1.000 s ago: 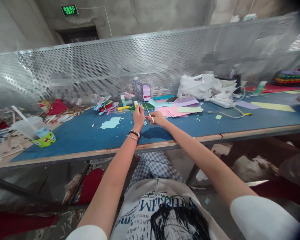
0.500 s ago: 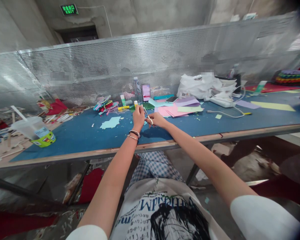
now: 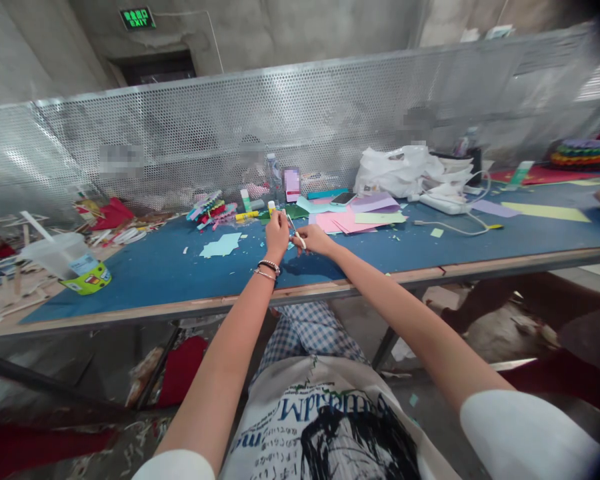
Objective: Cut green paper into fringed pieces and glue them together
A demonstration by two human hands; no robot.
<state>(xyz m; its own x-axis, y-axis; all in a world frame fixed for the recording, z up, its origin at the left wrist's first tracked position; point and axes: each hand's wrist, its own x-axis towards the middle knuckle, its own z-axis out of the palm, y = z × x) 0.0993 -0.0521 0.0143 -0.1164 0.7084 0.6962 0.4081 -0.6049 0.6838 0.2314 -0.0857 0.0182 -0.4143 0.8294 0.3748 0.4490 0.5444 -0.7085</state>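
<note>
Over the blue table (image 3: 170, 267), near its front edge, my left hand (image 3: 277, 235) pinches a small paper scrap (image 3: 280, 212) between thumb and fingertips, raised just above the mat. My right hand (image 3: 314, 239) is closed around the scissors (image 3: 296, 235), fingers clamped on the handles, the blades pointing up toward the scrap; whether they are on the paper is too small to tell.

By my judgement the cutting is well underway: light blue offcuts (image 3: 222, 245) and tiny snippets lie just left of my hands, while a stack of coloured sheets (image 3: 360, 219) beyond my right hand looks uncut.

A plastic cup (image 3: 65, 260) with a straw stands far left, its contents unclear. A white bag (image 3: 395, 172) slumps at the back right; what it holds is hidden.
</note>
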